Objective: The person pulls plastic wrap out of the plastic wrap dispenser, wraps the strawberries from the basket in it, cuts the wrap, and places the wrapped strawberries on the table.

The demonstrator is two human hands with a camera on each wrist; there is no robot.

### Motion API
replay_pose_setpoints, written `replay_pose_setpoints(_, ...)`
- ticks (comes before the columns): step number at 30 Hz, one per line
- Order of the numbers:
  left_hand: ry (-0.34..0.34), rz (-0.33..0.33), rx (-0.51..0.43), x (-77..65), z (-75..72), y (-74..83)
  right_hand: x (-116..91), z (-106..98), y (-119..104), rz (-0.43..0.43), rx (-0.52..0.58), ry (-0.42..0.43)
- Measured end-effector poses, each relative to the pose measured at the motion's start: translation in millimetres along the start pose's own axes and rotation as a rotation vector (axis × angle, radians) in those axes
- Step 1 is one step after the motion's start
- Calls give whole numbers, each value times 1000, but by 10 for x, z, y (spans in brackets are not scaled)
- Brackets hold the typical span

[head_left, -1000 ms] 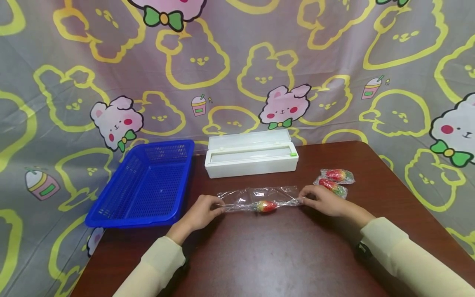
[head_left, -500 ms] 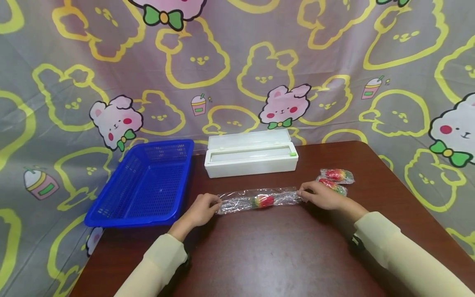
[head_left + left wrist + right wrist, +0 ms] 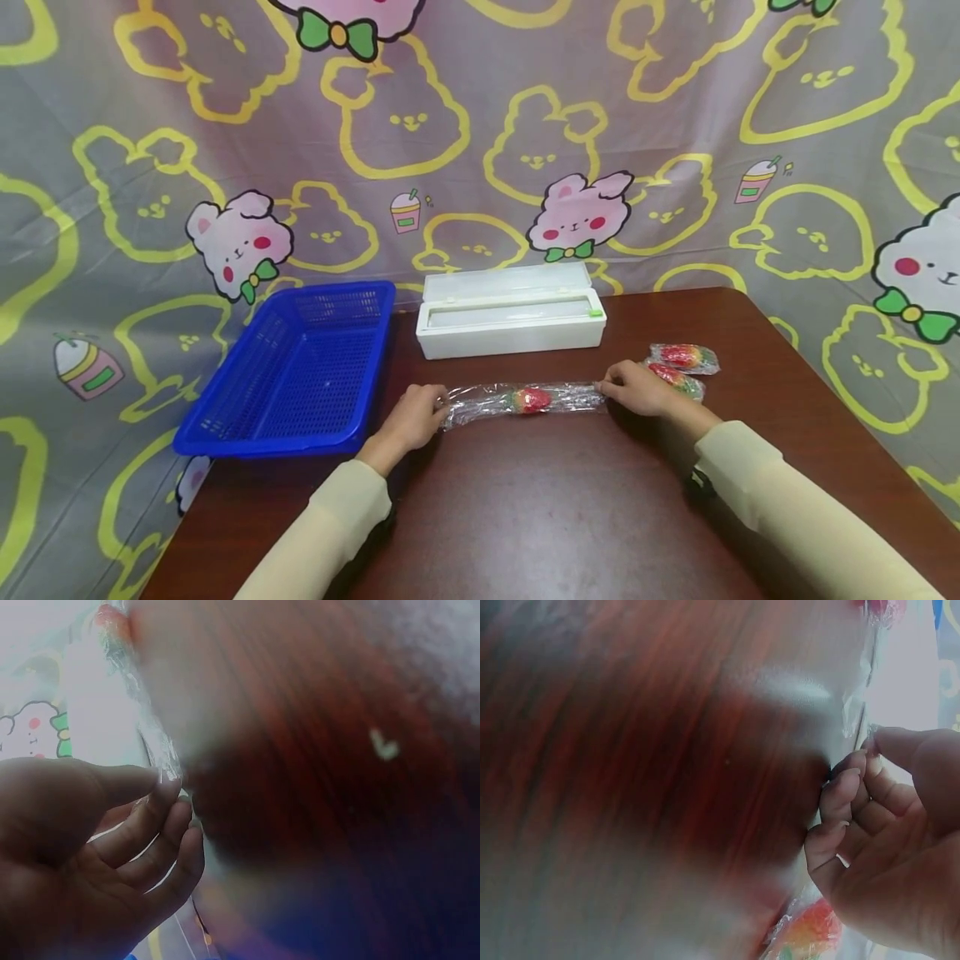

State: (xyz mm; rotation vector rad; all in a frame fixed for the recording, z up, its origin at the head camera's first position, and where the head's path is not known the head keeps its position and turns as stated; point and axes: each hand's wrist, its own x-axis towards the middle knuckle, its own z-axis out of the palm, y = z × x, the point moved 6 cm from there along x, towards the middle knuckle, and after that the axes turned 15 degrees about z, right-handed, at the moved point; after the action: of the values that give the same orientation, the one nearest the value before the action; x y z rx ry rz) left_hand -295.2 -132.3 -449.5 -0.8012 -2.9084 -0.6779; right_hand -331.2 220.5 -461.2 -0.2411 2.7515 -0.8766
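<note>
A red, yellow and green strawberry-like piece lies in the middle of a stretched strip of clear plastic wrap on the table. My left hand pinches the strip's left end between thumb and forefinger, as the left wrist view also shows. At the other end, my right hand pinches the wrap the same way, its other fingers curled near the tabletop. Close beyond the right hand are two similar wrapped pieces, a nearer one partly behind the hand and a farther one.
A white wrap dispenser box with its lid raised stands behind the strip. To the left is a blue plastic basket. The brown table ends against a patterned curtain.
The wrap has rolled around the strawberry-like piece and become a narrower strip, moving slightly away from me. Both hands keep their pinch; the right has shifted a little left and away.
</note>
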Motion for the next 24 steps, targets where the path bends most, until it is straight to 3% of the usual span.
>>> replay_pose_setpoints(8,71,20,112,-53,-125,68,-78,-44,-32,7,-56,88)
replay_pose_setpoints(11,66,93,151,-95,-156,154,-166,-65,-94,-60,-125,153)
replay_pose_setpoints(17,4,289,208,-62,-113,333,-338,6,-293,-313,-390,225)
replay_pose_setpoints(20,-4,322,253,-27,-66,331,-360,83,-344,-394,-479,267)
replay_pose_setpoints(24,7,316,254,-6,-23,305,-346,133,-351,-430,-521,314)
